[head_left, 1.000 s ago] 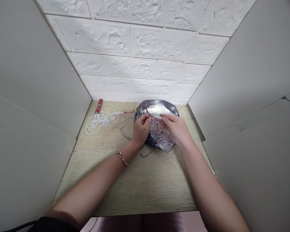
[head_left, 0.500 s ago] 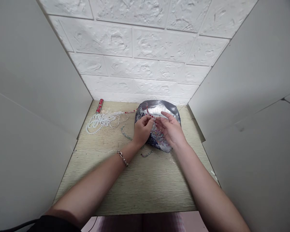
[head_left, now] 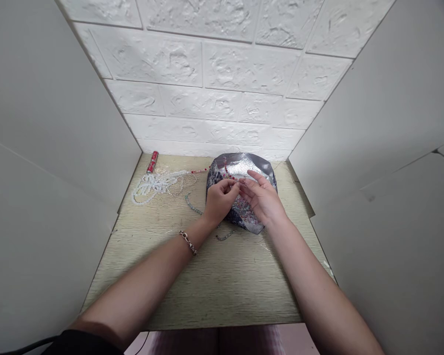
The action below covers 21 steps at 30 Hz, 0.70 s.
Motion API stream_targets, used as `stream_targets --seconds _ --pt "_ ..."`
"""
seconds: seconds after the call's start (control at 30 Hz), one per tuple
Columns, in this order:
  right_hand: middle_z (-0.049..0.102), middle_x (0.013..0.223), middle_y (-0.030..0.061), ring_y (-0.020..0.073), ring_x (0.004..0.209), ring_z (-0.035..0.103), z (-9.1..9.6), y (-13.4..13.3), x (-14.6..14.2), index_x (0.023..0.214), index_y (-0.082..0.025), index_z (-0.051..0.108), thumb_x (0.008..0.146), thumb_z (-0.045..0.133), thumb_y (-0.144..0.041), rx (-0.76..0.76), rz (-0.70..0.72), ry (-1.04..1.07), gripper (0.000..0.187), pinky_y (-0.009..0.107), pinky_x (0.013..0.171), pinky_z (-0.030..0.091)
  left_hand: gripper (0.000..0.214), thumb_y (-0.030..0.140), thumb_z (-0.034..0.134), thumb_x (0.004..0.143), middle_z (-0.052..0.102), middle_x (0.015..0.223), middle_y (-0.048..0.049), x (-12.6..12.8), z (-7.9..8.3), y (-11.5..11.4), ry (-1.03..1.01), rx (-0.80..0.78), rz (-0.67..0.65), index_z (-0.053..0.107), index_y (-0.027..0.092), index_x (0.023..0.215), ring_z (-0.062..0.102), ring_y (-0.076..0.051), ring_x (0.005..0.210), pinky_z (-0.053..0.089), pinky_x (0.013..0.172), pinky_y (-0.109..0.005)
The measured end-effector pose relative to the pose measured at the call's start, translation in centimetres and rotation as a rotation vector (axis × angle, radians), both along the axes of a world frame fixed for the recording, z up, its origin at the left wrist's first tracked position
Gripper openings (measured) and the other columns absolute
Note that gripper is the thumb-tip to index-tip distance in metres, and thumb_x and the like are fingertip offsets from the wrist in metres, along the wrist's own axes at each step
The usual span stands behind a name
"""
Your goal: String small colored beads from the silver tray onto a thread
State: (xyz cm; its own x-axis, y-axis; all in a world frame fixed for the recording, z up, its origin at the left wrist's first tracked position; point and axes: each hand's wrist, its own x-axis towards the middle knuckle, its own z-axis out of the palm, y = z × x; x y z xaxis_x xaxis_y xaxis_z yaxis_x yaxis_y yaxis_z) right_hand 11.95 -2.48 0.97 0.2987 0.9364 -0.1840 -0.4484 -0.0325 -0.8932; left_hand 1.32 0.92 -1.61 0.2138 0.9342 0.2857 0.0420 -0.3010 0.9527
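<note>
A strand of small beads (head_left: 230,176), partly red, runs across the silver bag to my fingertips. My left hand (head_left: 222,199) is closed, its thumb and forefinger pinching the strand. Close against it, my right hand (head_left: 263,201) pinches at the end of the strand, while one finger stretches out above. What exactly sits between the right fingertips is too small to make out. Under both hands lies the shiny silver bag (head_left: 246,163), with many loose multicoloured beads (head_left: 246,209) on its lower part.
Left of the bag lie a heap of white bead strands (head_left: 153,186) and a red cylinder (head_left: 153,161). Short greenish bead strings (head_left: 193,204) rest on the wooden tabletop (head_left: 222,286). A white brick-pattern wall (head_left: 207,106) stands behind, with grey panels (head_left: 373,148) at both sides.
My left fingertips have shifted slightly to the right, nearer to the right fingertips. My right hand has barely moved, and the bag and bead strands stay put.
</note>
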Motion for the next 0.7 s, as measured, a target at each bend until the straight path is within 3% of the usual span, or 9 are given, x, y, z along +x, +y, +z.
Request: stream_targets --seconds 0.17,0.33,0.4,0.57,0.7 --pt "0.063 0.084 0.0005 0.0125 0.079 0.061 -0.1 0.0 0.1 0.101 -0.020 0.049 0.064 0.065 -0.023 0.004 0.030 0.017 0.041 0.029 0.080 0.046 0.015 0.026 0.053 0.073 0.054 0.056 0.0015 0.0 0.0 0.0 -0.003 0.006 -0.003 0.060 0.015 0.067 0.045 -0.009 0.054 0.036 0.054 -0.022" --pt "0.063 0.084 0.0024 0.0146 0.081 0.061 -0.2 0.2 0.3 0.102 -0.018 0.049 0.066 0.063 -0.025 0.027 0.001 -0.176 0.039 0.030 0.078 0.046 0.015 0.027 0.055 0.072 0.054 0.057 0.0019 0.0 0.4 0.0 -0.075 -0.022 -0.003 0.060 0.015 0.065 0.045 -0.008 0.055 0.036 0.055 -0.022" --pt "0.063 0.083 0.0030 0.0147 0.079 0.060 -0.1 0.1 0.5 0.103 -0.018 0.049 0.069 0.059 -0.023 0.048 -0.035 -0.415 0.036 0.030 0.075 0.046 0.015 0.029 0.056 0.071 0.051 0.056 0.0029 0.0 0.6 0.1 -0.126 -0.061 0.005 0.058 0.015 0.065 0.043 -0.007 0.053 0.035 0.052 -0.021" --pt "0.062 0.096 0.0075 0.0181 0.086 0.057 0.3 -0.7 0.3 0.109 -0.019 0.053 0.080 0.039 -0.014 -0.018 -0.027 -1.277 0.033 0.032 0.077 0.041 0.016 0.032 0.053 0.073 0.030 0.042 0.0090 -0.1 0.7 0.5 -0.296 -0.268 -0.097 0.049 0.017 0.067 0.026 -0.004 0.035 0.023 0.037 -0.019" --pt "0.060 0.104 0.0100 0.0211 0.095 0.054 0.2 -1.1 0.0 0.113 -0.017 0.053 0.078 0.031 -0.005 -0.093 0.091 -1.608 0.043 0.032 0.082 0.037 0.016 0.033 0.049 0.075 0.035 0.041 0.0087 -0.2 0.7 0.8 -0.379 -0.358 -0.195 0.042 0.019 0.069 0.030 -0.005 0.031 0.023 0.033 -0.018"
